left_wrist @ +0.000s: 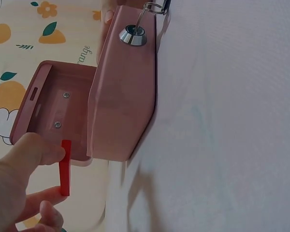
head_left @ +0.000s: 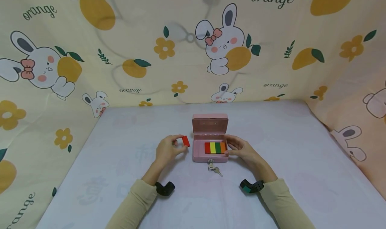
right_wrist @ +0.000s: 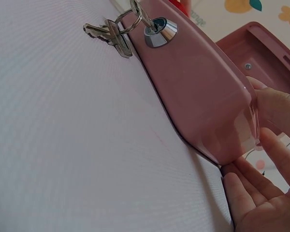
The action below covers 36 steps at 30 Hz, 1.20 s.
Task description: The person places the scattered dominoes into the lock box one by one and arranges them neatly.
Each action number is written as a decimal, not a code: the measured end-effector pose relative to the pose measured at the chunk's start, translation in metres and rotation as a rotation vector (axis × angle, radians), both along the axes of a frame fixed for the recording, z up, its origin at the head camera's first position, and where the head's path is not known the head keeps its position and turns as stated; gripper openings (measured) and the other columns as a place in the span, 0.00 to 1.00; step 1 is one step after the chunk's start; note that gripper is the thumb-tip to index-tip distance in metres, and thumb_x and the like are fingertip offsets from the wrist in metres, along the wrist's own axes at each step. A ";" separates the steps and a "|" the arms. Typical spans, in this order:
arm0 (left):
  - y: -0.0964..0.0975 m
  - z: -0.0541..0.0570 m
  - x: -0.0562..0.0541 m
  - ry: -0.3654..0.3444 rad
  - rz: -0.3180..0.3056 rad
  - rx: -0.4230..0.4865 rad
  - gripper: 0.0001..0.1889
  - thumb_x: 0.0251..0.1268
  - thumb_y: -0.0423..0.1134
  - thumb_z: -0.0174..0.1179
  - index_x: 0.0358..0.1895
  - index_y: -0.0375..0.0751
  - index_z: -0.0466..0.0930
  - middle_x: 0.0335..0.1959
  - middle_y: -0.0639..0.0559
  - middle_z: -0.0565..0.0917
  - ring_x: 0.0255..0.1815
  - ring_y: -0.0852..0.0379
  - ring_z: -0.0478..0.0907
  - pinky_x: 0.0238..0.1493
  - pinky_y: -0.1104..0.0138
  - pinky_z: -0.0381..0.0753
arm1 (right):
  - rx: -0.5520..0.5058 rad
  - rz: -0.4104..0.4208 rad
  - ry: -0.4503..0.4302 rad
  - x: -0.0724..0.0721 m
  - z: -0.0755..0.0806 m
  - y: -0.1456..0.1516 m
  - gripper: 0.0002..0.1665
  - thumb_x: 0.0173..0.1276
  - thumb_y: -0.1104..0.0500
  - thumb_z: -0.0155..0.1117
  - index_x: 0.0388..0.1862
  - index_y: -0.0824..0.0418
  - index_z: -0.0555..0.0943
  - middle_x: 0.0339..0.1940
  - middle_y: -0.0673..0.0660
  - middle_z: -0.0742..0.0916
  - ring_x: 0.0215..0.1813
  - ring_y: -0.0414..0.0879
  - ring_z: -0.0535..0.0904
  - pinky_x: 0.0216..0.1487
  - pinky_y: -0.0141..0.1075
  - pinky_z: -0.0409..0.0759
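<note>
A pink metal cash box stands on the table with its lid raised. Inside it lies a row of red, yellow, green and orange blocks, toward the right side. Just left of the box, my left hand pinches a flat red block between thumb and fingers, held clear of the box. My right hand grips the box's right wall; in the right wrist view its thumb reaches over the rim while other fingers stay outside, low by the box's corner.
Keys on a ring hang from the lock at the box's front. A white cloth covers the table. Behind and at the sides rises a cream curtain printed with rabbits and oranges. Dark wrist cameras sit on both wrists.
</note>
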<state>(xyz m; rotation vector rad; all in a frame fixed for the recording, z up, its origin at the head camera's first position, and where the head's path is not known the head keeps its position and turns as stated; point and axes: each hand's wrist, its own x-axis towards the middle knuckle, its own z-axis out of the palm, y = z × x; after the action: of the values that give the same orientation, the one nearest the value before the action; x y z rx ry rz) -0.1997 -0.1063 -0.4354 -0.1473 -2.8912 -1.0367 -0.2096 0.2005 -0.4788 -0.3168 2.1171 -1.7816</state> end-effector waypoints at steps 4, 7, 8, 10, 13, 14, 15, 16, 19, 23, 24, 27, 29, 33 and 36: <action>0.002 -0.001 0.000 0.010 -0.018 -0.002 0.21 0.50 0.44 0.71 0.51 0.47 0.84 0.27 0.49 0.77 0.23 0.61 0.63 0.21 0.73 0.57 | 0.003 0.004 -0.001 0.000 0.000 0.000 0.40 0.64 0.63 0.65 0.74 0.62 0.60 0.76 0.65 0.64 0.78 0.62 0.56 0.73 0.46 0.57; 0.003 -0.002 0.001 0.019 -0.035 0.010 0.21 0.49 0.43 0.71 0.50 0.47 0.85 0.26 0.50 0.76 0.23 0.60 0.63 0.21 0.73 0.57 | 0.009 0.006 0.002 0.000 0.000 0.001 0.40 0.64 0.63 0.65 0.74 0.62 0.60 0.76 0.65 0.64 0.78 0.62 0.56 0.72 0.45 0.58; 0.003 -0.002 0.002 0.032 -0.045 0.013 0.21 0.49 0.43 0.71 0.50 0.46 0.85 0.25 0.50 0.76 0.23 0.60 0.63 0.21 0.73 0.57 | 0.011 0.005 0.003 0.000 0.000 0.001 0.40 0.64 0.63 0.65 0.74 0.62 0.60 0.76 0.65 0.64 0.78 0.61 0.57 0.72 0.44 0.58; 0.003 -0.003 0.002 0.044 -0.059 0.034 0.20 0.49 0.43 0.70 0.49 0.46 0.85 0.25 0.51 0.76 0.23 0.60 0.64 0.22 0.72 0.58 | 0.021 0.004 0.008 0.000 0.000 0.001 0.40 0.64 0.62 0.65 0.74 0.61 0.60 0.76 0.65 0.65 0.78 0.61 0.57 0.72 0.43 0.59; 0.004 -0.004 0.003 0.104 -0.082 0.041 0.19 0.48 0.44 0.69 0.47 0.46 0.86 0.23 0.53 0.74 0.23 0.61 0.64 0.21 0.72 0.59 | 0.020 0.001 0.007 0.000 0.000 0.001 0.40 0.64 0.63 0.65 0.73 0.62 0.61 0.75 0.65 0.65 0.78 0.61 0.57 0.72 0.43 0.59; 0.004 -0.004 0.003 0.111 -0.088 0.041 0.19 0.49 0.44 0.69 0.47 0.46 0.86 0.23 0.52 0.74 0.23 0.62 0.64 0.21 0.72 0.59 | 0.018 0.002 0.009 0.000 -0.001 0.001 0.40 0.64 0.63 0.65 0.73 0.62 0.60 0.75 0.65 0.65 0.78 0.62 0.57 0.72 0.44 0.59; 0.005 -0.005 0.002 0.106 -0.087 0.038 0.19 0.49 0.43 0.70 0.47 0.46 0.86 0.24 0.52 0.75 0.23 0.61 0.64 0.21 0.72 0.59 | 0.014 0.004 0.009 0.000 -0.001 0.001 0.40 0.64 0.63 0.65 0.73 0.63 0.60 0.76 0.66 0.64 0.78 0.62 0.57 0.72 0.45 0.58; 0.005 -0.004 0.002 0.103 -0.086 0.029 0.19 0.49 0.43 0.70 0.47 0.46 0.86 0.24 0.52 0.75 0.23 0.62 0.64 0.21 0.72 0.59 | 0.006 0.007 0.008 0.000 -0.001 0.001 0.40 0.64 0.63 0.65 0.73 0.63 0.60 0.76 0.66 0.64 0.78 0.63 0.56 0.72 0.46 0.58; 0.008 -0.003 0.002 0.074 -0.091 0.014 0.20 0.48 0.42 0.71 0.48 0.46 0.85 0.25 0.51 0.76 0.24 0.61 0.64 0.22 0.73 0.58 | -0.006 0.009 0.007 0.000 0.000 0.001 0.40 0.64 0.63 0.65 0.73 0.63 0.60 0.76 0.66 0.64 0.78 0.63 0.56 0.72 0.47 0.57; 0.011 -0.002 0.003 0.075 -0.107 0.001 0.20 0.48 0.42 0.72 0.49 0.46 0.85 0.25 0.50 0.76 0.24 0.61 0.64 0.22 0.74 0.58 | -0.002 0.009 0.014 -0.001 0.000 0.001 0.40 0.64 0.63 0.65 0.73 0.64 0.60 0.76 0.66 0.64 0.78 0.63 0.56 0.71 0.45 0.58; 0.011 -0.002 0.002 0.075 -0.113 0.002 0.20 0.48 0.42 0.72 0.49 0.46 0.85 0.25 0.50 0.76 0.24 0.61 0.64 0.22 0.74 0.58 | 0.000 0.007 0.015 -0.001 0.000 0.001 0.40 0.64 0.63 0.65 0.73 0.64 0.60 0.76 0.66 0.64 0.78 0.63 0.56 0.71 0.45 0.59; 0.013 -0.002 0.003 0.077 -0.135 0.007 0.20 0.49 0.42 0.71 0.49 0.45 0.85 0.26 0.49 0.77 0.24 0.61 0.64 0.23 0.74 0.58 | 0.005 0.004 0.015 -0.001 0.000 0.001 0.40 0.64 0.63 0.65 0.73 0.63 0.60 0.76 0.66 0.64 0.78 0.63 0.56 0.71 0.44 0.59; 0.014 -0.003 0.002 0.077 -0.156 0.011 0.21 0.49 0.41 0.71 0.50 0.44 0.84 0.26 0.49 0.76 0.24 0.62 0.65 0.23 0.74 0.59 | 0.008 0.003 0.017 -0.001 0.000 0.001 0.40 0.64 0.63 0.65 0.73 0.63 0.60 0.76 0.66 0.64 0.78 0.63 0.56 0.71 0.45 0.59; 0.015 -0.004 0.002 0.062 -0.188 0.020 0.21 0.51 0.41 0.71 0.51 0.43 0.84 0.26 0.48 0.76 0.25 0.62 0.66 0.25 0.75 0.61 | 0.004 0.008 0.017 -0.001 -0.001 0.001 0.40 0.64 0.63 0.65 0.73 0.64 0.60 0.76 0.66 0.64 0.78 0.63 0.56 0.72 0.46 0.58; 0.016 -0.005 0.001 0.045 -0.192 0.023 0.22 0.51 0.41 0.71 0.52 0.43 0.83 0.27 0.46 0.77 0.26 0.61 0.66 0.26 0.75 0.61 | 0.000 0.008 0.013 -0.001 -0.001 0.001 0.40 0.64 0.63 0.65 0.73 0.63 0.60 0.76 0.66 0.64 0.78 0.63 0.56 0.72 0.45 0.58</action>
<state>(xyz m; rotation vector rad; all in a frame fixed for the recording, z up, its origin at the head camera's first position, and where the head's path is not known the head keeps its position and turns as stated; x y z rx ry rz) -0.1987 -0.0906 -0.4405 -0.4493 -2.8678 -1.0785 -0.2107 0.2014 -0.4797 -0.3373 2.1215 -1.7802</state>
